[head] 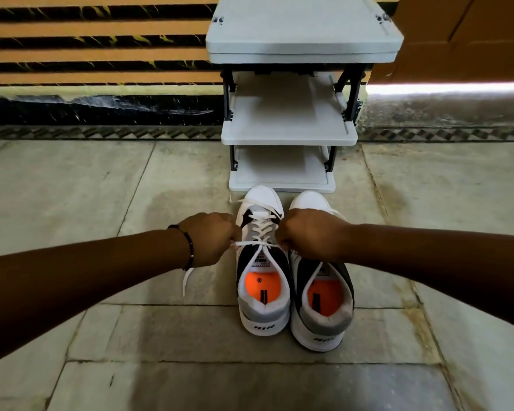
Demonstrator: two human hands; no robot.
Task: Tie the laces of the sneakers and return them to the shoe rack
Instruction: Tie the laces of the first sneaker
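Your left hand (211, 238) is clenched on one end of the white lace (260, 243), the fingers (234, 234) pinching it just left of the left sneaker (263, 280); a loose tail of the lace hangs below your wrist toward the floor. Your right hand (307, 234) is clenched on the other end, its fist over the gap between the two shoes and covering part of the right sneaker (321, 298). The lace runs taut and level between both fists, across the top of the tongue. A dark beaded bracelet (189, 247) sits on your left wrist.

Both sneakers stand side by side on the floor (161, 336), touching or nearly so. They are white with dark and grey panels and orange insoles. Their long axes run straight away from you: heels toward you, toes toward the shoe rack (290, 134), almost at its base.

The floor is pale stone slabs with dark joints and a patterned border strip along the wall. The rack is light grey with black posts and three shelves, standing against an orange wall with black stripes.
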